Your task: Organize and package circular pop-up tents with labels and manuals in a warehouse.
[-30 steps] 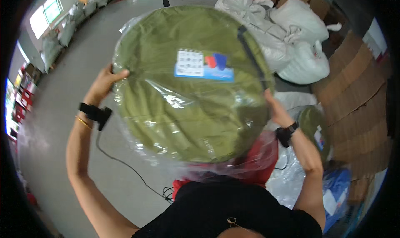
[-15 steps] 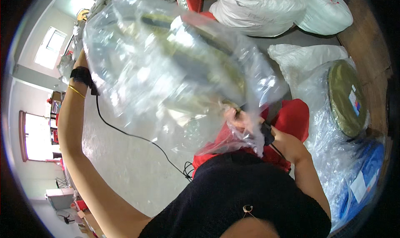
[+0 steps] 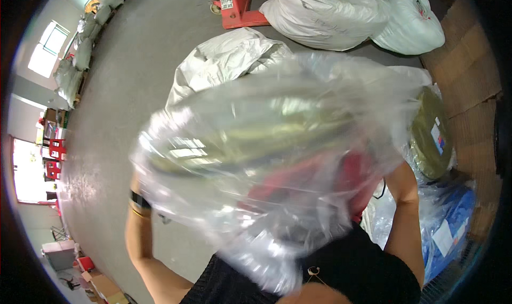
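In front of me, blurred by motion, hangs a large clear plastic bag point(image 3: 282, 208). Something flat and olive green with a dark edge, the packed item point(image 3: 250, 136), shows through it. My left hand point(image 3: 137, 180) is at the bag's left side, mostly behind the plastic; a dark band is on that wrist. My right hand point(image 3: 396, 171) is at its right side, also covered. The bag is held up between both hands, though the fingers are hidden. Through the film, red cloth point(image 3: 320, 179) shows near my lap.
To the right, a round olive-green packed item point(image 3: 431, 136) and a blue packed item point(image 3: 448, 234) lie in clear plastic beside a cardboard wall point(image 3: 469, 96). A white sack point(image 3: 221, 59) lies beyond the bag. Farther off are full white sacks point(image 3: 325, 16) and a red pallet jack point(image 3: 242, 16).
The bag has swung lower and to the right, lying more level. My left arm has come down and inward; my right hand has moved right. The white sack beyond has come into view.
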Demonstrator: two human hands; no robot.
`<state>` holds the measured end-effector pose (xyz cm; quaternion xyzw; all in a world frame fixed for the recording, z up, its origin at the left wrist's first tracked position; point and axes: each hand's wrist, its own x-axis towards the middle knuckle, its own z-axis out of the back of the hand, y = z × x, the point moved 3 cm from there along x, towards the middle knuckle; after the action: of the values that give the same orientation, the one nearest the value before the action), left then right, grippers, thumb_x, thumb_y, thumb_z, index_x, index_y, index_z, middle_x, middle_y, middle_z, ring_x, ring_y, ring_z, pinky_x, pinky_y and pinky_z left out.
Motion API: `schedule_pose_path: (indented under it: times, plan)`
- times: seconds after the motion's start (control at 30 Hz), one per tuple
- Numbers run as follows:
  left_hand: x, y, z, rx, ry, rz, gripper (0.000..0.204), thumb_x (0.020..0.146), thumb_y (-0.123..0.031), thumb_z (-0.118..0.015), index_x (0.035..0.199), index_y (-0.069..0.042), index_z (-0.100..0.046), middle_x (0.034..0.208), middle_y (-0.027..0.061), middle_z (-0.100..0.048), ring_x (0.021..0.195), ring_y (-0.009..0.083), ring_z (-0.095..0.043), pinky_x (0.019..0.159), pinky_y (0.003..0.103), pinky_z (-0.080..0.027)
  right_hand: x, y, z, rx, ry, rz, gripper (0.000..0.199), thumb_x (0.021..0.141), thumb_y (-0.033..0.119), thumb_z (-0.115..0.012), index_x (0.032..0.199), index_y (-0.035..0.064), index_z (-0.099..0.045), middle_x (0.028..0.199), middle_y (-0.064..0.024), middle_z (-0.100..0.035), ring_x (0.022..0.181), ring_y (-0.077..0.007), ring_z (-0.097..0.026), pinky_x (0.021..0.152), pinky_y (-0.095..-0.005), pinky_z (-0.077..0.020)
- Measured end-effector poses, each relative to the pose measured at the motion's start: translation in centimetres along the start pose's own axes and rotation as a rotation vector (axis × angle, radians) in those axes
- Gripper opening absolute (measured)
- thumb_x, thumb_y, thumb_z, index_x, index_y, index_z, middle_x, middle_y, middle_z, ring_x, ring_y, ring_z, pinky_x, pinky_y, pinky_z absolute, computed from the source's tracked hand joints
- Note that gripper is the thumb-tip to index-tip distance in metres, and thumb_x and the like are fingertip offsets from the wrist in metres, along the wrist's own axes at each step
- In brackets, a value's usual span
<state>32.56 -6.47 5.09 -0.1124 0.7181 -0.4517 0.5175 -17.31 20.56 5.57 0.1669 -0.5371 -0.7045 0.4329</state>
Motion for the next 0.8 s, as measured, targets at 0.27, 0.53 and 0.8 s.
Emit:
schedule_pose_path:
  times: [0.27, 0.53, 0.8]
  plan:
    - [11.0, 12.4, -5.6, 0.939, 0.373, -0.077, 0.066, 0.081, -0.026, -0.059, 0.126, 0.007, -0.025, 0.11, 0.0188, -0.051, 0.094, 0.0293, -0.055, 0.08, 0.036, -0.046, -0.5, -2.4, 2.2, 0.502, -0.039, -0.745, 0.027, 0.083, 0.03, -0.045, 0.084, 0.006, -0.057, 0.079, -0.0011, -0.056, 0.07, -0.0093, -0.052, 0.066, -0.0231, -0.043]
    - [21.7, -0.8, -31.1, 1.085, 0.324, -0.866, 0.088, 0.074, -0.059, -0.05, 0.137, -0.016, -0.007, 0.141, 0.0214, -0.005, 0.129, 0.0408, 0.0, 0.098, 0.058, -0.008, -0.3, -0.2, 1.5, 0.319, -0.106, -0.863, 0.025, 0.077, 0.03, -0.054, 0.085, 0.0064, -0.055, 0.078, -0.0011, -0.054, 0.073, -0.0113, -0.052, 0.067, -0.0252, -0.0418]
    - [24.4, 4.1, -40.4, 1.163, 0.508, -0.562, 0.09, 0.071, -0.076, -0.031, 0.138, -0.026, 0.003, 0.143, 0.015, 0.009, 0.129, 0.0381, 0.011, 0.089, 0.071, 0.0, -0.6, -1.9, 1.8, 0.224, -0.22, -0.877, 0.023, 0.077, 0.027, -0.055, 0.091, 0.0088, -0.052, 0.085, -0.001, -0.051, 0.08, -0.0114, -0.048, 0.073, -0.0249, -0.0389]
